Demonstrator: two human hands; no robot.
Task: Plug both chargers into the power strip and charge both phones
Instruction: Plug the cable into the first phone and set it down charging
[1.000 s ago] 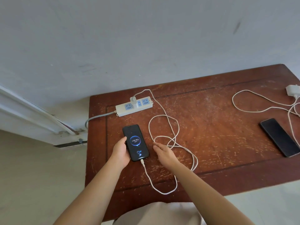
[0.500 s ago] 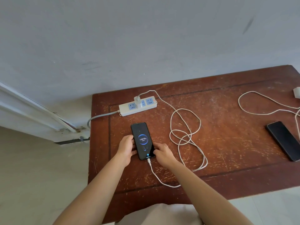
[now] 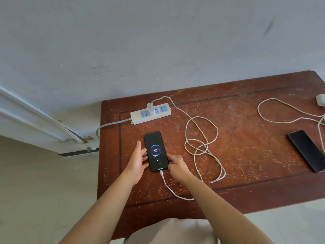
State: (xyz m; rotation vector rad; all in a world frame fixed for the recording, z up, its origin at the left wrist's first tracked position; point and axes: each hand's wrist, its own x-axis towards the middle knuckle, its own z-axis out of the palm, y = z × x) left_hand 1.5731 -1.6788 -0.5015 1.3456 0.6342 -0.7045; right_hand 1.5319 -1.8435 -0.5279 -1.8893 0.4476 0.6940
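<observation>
Both hands (image 3: 156,166) low (fingers loosely spread), forearms extended.

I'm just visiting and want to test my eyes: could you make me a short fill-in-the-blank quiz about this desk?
1. The phone between the hands has a ____ screen showing a charge percentage.
2. The second phone at the right has a ____ screen.
3. The white charger is plugged into the ____.
4. The number of chargers plugged into the strip is ____.

Missing words: lit; dark; power strip; one
</observation>
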